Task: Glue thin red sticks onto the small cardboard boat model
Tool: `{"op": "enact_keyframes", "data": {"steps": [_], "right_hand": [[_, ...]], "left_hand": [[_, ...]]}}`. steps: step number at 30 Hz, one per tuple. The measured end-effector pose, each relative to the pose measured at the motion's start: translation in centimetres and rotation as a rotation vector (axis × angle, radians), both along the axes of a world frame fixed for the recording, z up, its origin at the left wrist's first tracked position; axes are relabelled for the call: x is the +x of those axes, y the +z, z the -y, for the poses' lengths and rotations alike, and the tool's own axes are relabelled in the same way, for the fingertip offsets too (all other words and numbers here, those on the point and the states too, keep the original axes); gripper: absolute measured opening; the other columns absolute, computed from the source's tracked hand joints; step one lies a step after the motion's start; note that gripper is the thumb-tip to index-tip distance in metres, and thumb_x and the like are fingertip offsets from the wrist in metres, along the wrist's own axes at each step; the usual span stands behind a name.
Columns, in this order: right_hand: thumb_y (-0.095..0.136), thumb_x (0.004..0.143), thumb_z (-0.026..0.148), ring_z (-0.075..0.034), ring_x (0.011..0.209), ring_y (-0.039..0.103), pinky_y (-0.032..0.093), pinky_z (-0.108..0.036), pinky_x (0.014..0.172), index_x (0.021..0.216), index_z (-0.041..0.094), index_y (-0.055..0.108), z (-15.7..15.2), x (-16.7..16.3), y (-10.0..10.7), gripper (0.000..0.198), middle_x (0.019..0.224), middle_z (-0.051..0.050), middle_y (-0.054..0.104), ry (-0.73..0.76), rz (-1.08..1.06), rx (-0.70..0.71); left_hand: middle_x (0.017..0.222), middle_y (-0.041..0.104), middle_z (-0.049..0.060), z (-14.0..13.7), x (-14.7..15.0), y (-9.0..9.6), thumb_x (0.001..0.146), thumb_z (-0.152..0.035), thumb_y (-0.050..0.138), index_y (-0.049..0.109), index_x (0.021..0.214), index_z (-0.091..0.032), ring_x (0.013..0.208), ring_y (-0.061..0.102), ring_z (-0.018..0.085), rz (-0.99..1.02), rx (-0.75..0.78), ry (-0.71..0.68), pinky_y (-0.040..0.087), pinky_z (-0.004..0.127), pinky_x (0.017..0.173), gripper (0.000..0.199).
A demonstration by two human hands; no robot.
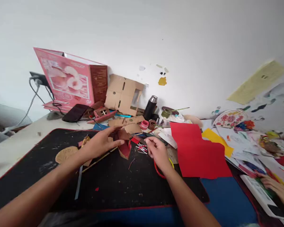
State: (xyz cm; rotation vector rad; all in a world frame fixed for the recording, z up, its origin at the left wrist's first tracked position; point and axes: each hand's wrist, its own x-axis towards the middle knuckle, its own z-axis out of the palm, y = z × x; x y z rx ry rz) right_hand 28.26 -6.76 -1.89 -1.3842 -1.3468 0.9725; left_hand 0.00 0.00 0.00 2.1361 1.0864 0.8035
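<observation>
My left hand (104, 142) reaches over the black mat, thumb and fingers gripping a small folded cardboard piece (125, 152), brown outside and reddish inside. To the right, my right hand (157, 152) is closed in a pinch; whatever its fingertips hold is too small to make out. Between the hands lie thin white and red strips (142, 148) and a small red piece (135, 139). Red and yellow scissor handles (159, 171) show partly under my right wrist. A thin stick (100, 160) lies below my left hand, near a round tan disc (65, 154).
Behind stand a pink box (68, 77), a cardboard sheet (123, 94), a black thermos (150, 107) and a pink paint jar (144, 125). Red sheets (201, 151) lie at right. Another person's hand (274, 186) rests near a white case (260, 195).
</observation>
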Motion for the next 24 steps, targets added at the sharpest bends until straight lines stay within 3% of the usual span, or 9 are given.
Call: {"op": "enact_keyframes", "data": {"steps": [7,13,18,24], "right_hand": [[0.061,0.099,0.045,-0.018,0.067,0.059,0.037,-0.027,0.062,0.097,0.020,0.073,0.0,2.9,-1.0,0.028,0.075,0.000,0.069,0.023,0.418,0.020],[0.062,0.103,0.029,-0.020,0.070,0.067,0.034,-0.028,0.063,0.107,0.023,0.077,0.5,2.3,-0.1,0.018,0.077,-0.001,0.077,0.125,0.809,-0.065],[0.063,0.106,0.032,-0.026,0.095,0.077,0.040,-0.030,0.073,0.115,0.025,0.079,0.6,0.8,0.7,0.019,0.105,-0.006,0.085,0.203,1.081,-0.091],[0.059,0.108,0.035,-0.031,0.099,0.079,0.044,-0.034,0.076,0.119,0.022,0.077,0.3,-0.2,0.7,0.024,0.108,-0.011,0.084,0.253,1.223,-0.115]], "left_hand": [[0.161,0.061,0.012,-0.5,1.6,-1.6,0.092,-0.058,0.071,0.052,0.158,-0.024,0.146,0.059,0.037,-0.202,0.068,-0.013,0.049,0.049,0.120,0.077],[0.161,0.059,0.016,-1.0,2.9,-2.5,0.092,-0.052,0.070,0.054,0.155,-0.021,0.147,0.056,0.038,-0.246,0.072,-0.067,0.048,0.051,0.120,0.072],[0.163,0.057,0.015,-1.2,2.9,-3.0,0.092,-0.056,0.069,0.053,0.156,-0.020,0.148,0.055,0.036,-0.212,0.047,-0.052,0.046,0.049,0.123,0.075],[0.164,0.056,0.012,-1.1,2.5,-2.8,0.091,-0.064,0.068,0.050,0.159,-0.022,0.150,0.054,0.035,-0.123,-0.008,-0.035,0.043,0.051,0.126,0.082]]}}
